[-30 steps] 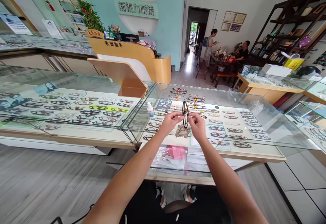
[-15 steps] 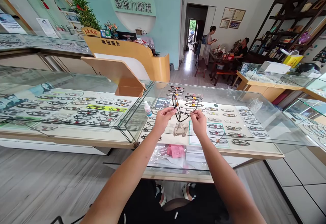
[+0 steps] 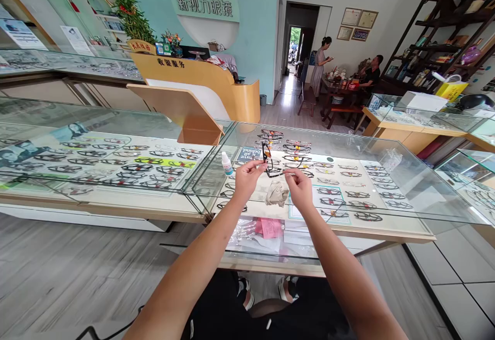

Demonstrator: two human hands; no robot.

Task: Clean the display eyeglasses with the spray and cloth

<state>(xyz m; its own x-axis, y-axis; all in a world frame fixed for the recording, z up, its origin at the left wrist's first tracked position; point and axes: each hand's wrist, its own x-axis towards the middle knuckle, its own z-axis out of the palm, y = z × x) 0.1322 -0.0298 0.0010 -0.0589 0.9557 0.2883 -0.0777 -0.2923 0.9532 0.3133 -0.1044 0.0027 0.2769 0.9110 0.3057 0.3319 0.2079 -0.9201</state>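
A pair of dark-framed glasses [image 3: 269, 166] is held up above the glass counter, seen nearly edge-on. My left hand [image 3: 249, 176] pinches it at the left side of the frame. On the other side, the fingers of my right hand [image 3: 299, 185] are closed on the dark frame near its lower right part. Below and between my hands, a crumpled beige cloth [image 3: 277, 193] lies on the counter. Left of my left hand stands a small white dropper bottle [image 3: 227, 164] with a blue label.
Under the glass top of the display case [image 3: 386, 226] lie rows of spectacle frames. An open cardboard box [image 3: 174, 108] stands at the far left of my hands, and a clear plastic bag [image 3: 393, 160] rests at the right. Two people [image 3: 322, 64] are at the back beside a table.
The glasses have turned so the frame is more edge-on. My right hand has shifted a little left, closer to my left hand. The view has moved slightly.
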